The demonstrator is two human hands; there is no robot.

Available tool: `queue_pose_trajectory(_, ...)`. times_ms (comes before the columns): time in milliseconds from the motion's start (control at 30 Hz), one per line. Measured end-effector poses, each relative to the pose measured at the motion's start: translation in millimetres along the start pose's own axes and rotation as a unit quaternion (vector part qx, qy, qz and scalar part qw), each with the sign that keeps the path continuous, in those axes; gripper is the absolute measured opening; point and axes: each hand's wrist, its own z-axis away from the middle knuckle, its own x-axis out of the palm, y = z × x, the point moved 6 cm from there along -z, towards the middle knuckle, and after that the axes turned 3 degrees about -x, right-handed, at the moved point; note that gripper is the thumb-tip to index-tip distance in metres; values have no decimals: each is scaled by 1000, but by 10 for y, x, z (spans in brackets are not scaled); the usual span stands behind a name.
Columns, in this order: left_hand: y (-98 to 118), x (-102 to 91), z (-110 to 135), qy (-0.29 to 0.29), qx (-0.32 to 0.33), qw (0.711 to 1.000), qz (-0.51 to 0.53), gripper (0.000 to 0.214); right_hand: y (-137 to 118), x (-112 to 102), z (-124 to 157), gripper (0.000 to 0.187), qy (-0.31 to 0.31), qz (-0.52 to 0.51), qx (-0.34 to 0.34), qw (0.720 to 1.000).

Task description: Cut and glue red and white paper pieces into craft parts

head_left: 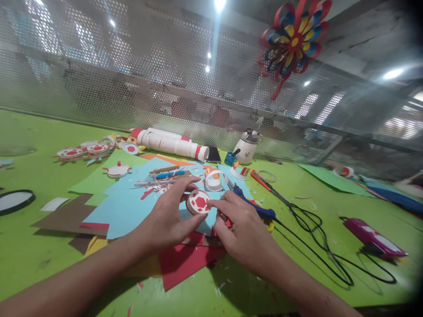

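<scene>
A small round white paper disc with red patches (199, 202) is tilted up over the stack of coloured paper. My left hand (170, 213) is closed around its left side, thumb below and fingers behind. My right hand (243, 222) is at the disc's right edge, its index fingertip touching the face. The other right fingers are curled; whether they pinch something small is hidden. Beneath both hands lie light blue sheets (124, 215) and a red sheet (185, 264). Just beyond my right hand rests a dark blue glue gun (264, 212). Behind the disc stands a white paper ring (214, 181).
Finished-looking red and white discs (97, 149) sit at the back left. White paper tubes (168, 143), a phone (213, 154) and a white flask (246, 147) line the back. An orange-handled tool (261, 179), cables and a magenta power strip (373, 237) lie right.
</scene>
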Motion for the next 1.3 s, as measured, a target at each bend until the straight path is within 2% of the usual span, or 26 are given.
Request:
queue_pose_trajectory(167, -2, -17, -28, 0, 0, 1000, 24, 59, 83, -289, -7, 30, 154, -108, -2, 982)
queue_pose_trajectory(267, 9, -39, -40, 2, 4, 1000, 2, 54, 235, -388, -29, 21, 188, -164, 57, 967)
queue_pose_trajectory(400, 34, -41, -45, -7, 15, 1000, -18, 54, 438, -336, -101, 19, 160, -273, 138, 938)
queue_pose_trajectory(633, 82, -39, -53, -12, 22, 999, -21, 56, 510, -158, -190, 16, 67, -374, 169, 910)
queue_pose_trajectory(733, 89, -46, -63, -13, 21, 1000, -10, 59, 517, -135, -190, 20, 40, -367, 177, 912)
queue_pose_trajectory(867, 91, -18, -76, -43, 24, 999, 6, 65, 490, -35, -195, 26, -45, -329, 148, 932)
queue_pose_trajectory(933, 79, -3, -78, -57, 17, 998, 19, 68, 499, 22, -192, 28, -66, -328, 144, 931)
queue_pose_trajectory(1100, 101, -19, -86, -54, 19, 996, 67, 69, 560, 152, -159, 38, -88, -430, 192, 878)
queue_pose_trajectory(1200, 109, -5, -98, -73, 2, 994, 87, 69, 539, 191, -149, 42, -118, -470, 185, 855)
queue_pose_trajectory(1300, 110, 7, -101, -78, -6, 991, 105, 68, 542, 220, -151, 40, -118, -505, 188, 834)
